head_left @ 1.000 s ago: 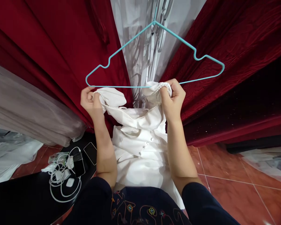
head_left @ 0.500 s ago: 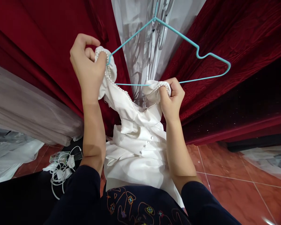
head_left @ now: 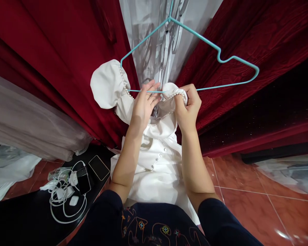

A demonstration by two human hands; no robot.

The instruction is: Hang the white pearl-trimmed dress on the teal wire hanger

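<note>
The right hand [head_left: 189, 106] is pinching the pearl-edged shoulder of a white dress [head_left: 161, 184] between thumb and fingers, right by the lower bar of a blue hanger [head_left: 169, 19]. The left hand [head_left: 143, 106] is holding nothing, its fingers loosely spread before the neckline and the middle of that bar; whether it is touching either, I cannot tell. One puffed sleeve [head_left: 105, 85] of the dress is sitting over the hanger's left corner, while the right corner is sticking out beyond the right hand. On the bench [head_left: 20, 212], one phone [head_left: 99, 167] is lying near the right edge, another phone [head_left: 83, 180] beside tangled white cables [head_left: 59, 194].
</note>
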